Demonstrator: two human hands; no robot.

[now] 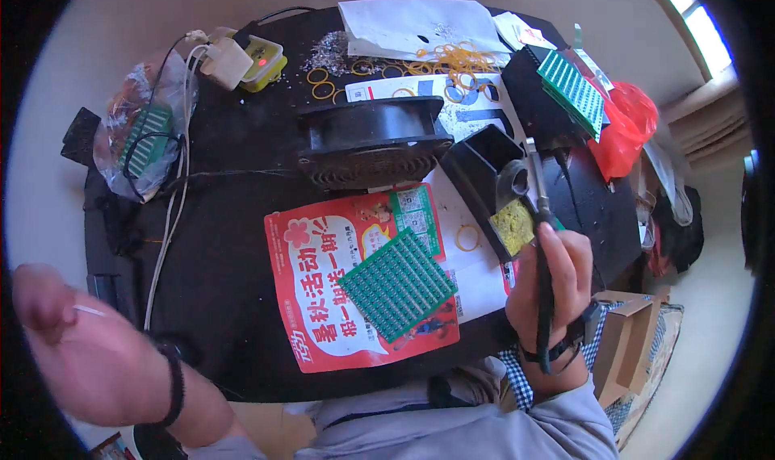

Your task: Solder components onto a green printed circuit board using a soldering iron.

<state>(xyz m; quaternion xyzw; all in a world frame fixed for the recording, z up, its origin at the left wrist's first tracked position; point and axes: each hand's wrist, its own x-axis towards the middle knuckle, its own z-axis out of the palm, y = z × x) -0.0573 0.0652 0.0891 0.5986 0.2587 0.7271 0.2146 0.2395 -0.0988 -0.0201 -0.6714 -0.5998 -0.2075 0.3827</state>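
My right hand [557, 278] is closed around the dark handle of a soldering iron [539, 190], its metal end pointing away from me beside a black iron stand [492, 157]. A yellow sponge [513, 224] sits in the stand's near end. At the far left, my left hand [81, 351] is raised, its fingers bent together on a thin whitish strand [90, 310]; what kind it is I cannot make out. Between the hands, a green circuit board [397, 286] with rows of small parts lies tilted on a red and white printed sheet [286, 331].
Behind the board stands a black fan [371, 141]. Orange rubber bands [460, 60] lie on white paper farther back. More green boards [571, 93] rest on a black box at right, near a red plastic bag [626, 129]. White cables [168, 218] and a bagged board [145, 141] are at left.
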